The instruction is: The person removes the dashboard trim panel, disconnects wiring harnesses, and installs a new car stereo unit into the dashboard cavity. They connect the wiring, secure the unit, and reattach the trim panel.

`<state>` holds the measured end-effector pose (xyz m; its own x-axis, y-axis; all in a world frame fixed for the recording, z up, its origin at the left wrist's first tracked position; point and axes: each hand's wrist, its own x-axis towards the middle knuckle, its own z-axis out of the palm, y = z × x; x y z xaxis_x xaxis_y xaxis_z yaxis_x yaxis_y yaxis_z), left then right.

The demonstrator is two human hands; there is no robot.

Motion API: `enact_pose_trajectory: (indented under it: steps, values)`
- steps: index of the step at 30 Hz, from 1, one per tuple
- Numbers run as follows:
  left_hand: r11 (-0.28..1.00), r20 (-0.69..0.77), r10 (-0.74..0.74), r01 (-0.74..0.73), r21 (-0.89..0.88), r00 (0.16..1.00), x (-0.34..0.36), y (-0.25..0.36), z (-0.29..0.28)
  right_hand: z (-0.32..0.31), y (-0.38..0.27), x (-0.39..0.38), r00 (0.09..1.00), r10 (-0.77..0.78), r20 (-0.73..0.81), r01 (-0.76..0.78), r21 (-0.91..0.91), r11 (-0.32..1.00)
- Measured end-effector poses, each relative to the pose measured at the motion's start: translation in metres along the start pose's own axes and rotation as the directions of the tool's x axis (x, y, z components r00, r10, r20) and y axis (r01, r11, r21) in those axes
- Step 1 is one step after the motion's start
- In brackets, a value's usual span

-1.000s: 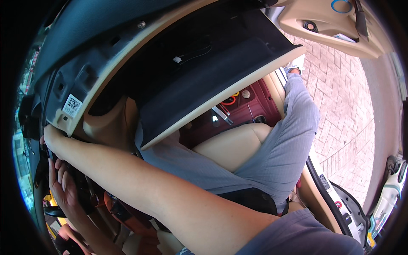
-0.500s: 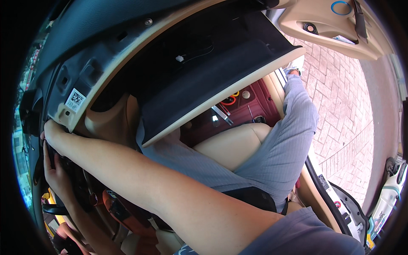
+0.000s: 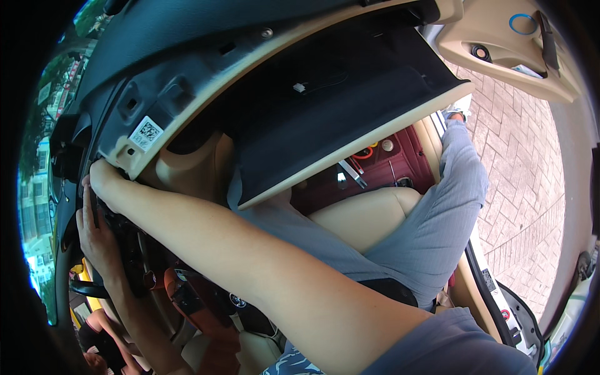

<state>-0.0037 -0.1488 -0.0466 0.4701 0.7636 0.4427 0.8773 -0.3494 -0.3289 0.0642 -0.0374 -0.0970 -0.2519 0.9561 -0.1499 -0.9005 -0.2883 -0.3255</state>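
My right hand (image 3: pixel 105 180) reaches across to the left end of the dashboard trim (image 3: pixel 128 159), beside a metal panel with a printed label; its fingertips are mostly hidden at the dark edge. My left hand (image 3: pixel 94 231) is just below it, fingers stretched upward along that edge, their tips close to my right hand. To the right, the glove box (image 3: pixel 337 125) hangs open, with dark lining, a beige rim and a small white connector (image 3: pixel 300 88) inside.
My grey-trousered legs (image 3: pixel 450 206) straddle a cream seat (image 3: pixel 356 219). Tools (image 3: pixel 353 175) lie on the maroon floor mat (image 3: pixel 412 156). The open door (image 3: pixel 512 50) shows paving outside. An orange console (image 3: pixel 187 294) and another person (image 3: pixel 106 344) are at lower left.
My left hand has risen toward my right hand, its fingers straightening upward. My right hand stays at the trim edge. The view has shifted, so the dashboard appears farther right.
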Motion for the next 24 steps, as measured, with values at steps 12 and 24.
enact_pose_trajectory:
  steps: [12,24]
  values:
    - [0.595,0.032,-0.296,0.210,-0.776,0.955,-0.001,0.013,0.005,-0.003,-0.008,-0.005,0.999,0.036,-0.013,-0.035,0.054,0.998]
    - [0.971,-0.219,0.150,-0.102,0.218,0.964,0.004,0.020,-0.015,-0.015,-0.038,-0.068,0.993,-0.111,0.029,0.111,-0.025,0.993]
